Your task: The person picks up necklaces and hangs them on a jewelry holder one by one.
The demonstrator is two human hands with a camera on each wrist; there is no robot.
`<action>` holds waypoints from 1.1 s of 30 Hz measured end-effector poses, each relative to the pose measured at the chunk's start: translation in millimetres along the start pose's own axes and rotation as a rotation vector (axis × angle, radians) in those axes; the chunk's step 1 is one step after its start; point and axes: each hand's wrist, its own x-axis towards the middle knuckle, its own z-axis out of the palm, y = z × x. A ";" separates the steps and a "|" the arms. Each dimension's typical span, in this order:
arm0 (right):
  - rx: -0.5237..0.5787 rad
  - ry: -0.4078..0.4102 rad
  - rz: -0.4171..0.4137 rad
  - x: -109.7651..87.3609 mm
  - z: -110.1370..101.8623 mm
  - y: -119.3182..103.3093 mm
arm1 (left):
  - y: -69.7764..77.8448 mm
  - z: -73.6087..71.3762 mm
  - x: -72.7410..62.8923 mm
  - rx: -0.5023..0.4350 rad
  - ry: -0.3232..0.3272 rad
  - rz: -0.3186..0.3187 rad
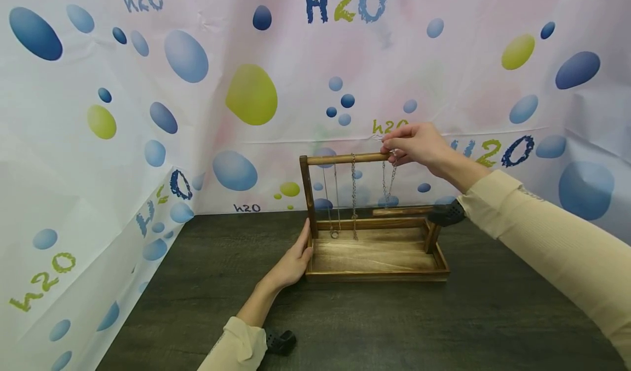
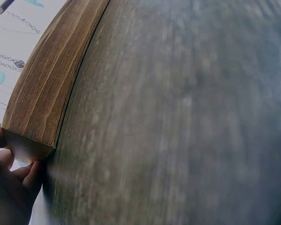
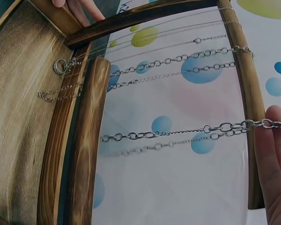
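A wooden jewelry stand (image 1: 377, 276) with a tray base stands on the dark table. My left hand (image 1: 290, 261) grips the tray's left end, thumb over the rim and fingers along the outside; its fingertips also show at the wood's corner in the left wrist view. Up at the right end of the top bar (image 1: 340, 159), my right hand (image 1: 419, 145) pinches a silver chain necklace (image 3: 225, 127), which hangs in a loop. Further left on that bar hang a chunkier chain (image 1: 354, 190) and a thin chain (image 1: 337, 195) with a ring pendant (image 1: 334, 234).
A shorter, lower wooden bar (image 1: 401, 212) on a right-hand post stands behind the tray. The patterned backdrop (image 1: 296, 47) rises behind the table (image 1: 222, 261) and along its left side. Black wrist devices (image 1: 281, 342) sit at both cuffs.
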 end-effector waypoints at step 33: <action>0.029 -0.039 0.009 0.4 29.1 -10.4 | 45.0 2.3 -24.7 -0.060 0.024 0.002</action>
